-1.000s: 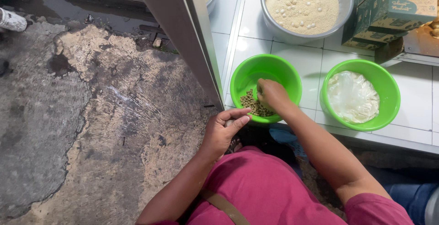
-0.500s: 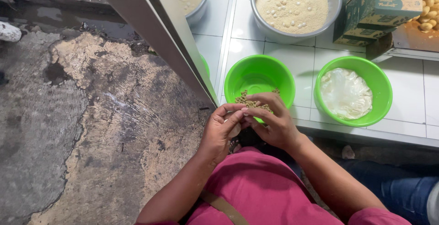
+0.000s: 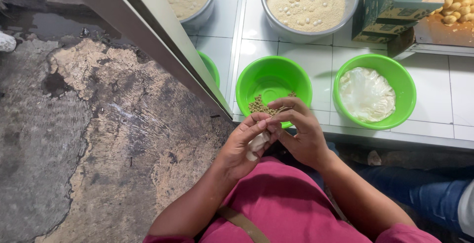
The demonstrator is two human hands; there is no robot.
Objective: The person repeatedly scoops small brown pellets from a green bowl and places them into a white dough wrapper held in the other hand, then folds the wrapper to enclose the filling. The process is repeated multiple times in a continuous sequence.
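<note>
Pinching white dough (image 3: 257,143) — both hands' grip closed

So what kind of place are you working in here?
Probably a small food-preparation spot or street stall, partly outdoors. A white tiled ledge carries green plastic bowls and metal basins of pale crumbs, right next to rough, damp concrete ground. Both hands work a small pale piece over a bowl.

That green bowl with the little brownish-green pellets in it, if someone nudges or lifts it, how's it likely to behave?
The green bowl looks like thin plastic and holds only a small heap of pellets, so it is probably light and would slide easily on the glossy tiled surface. The pellets would likely roll about if it tilts.
</note>
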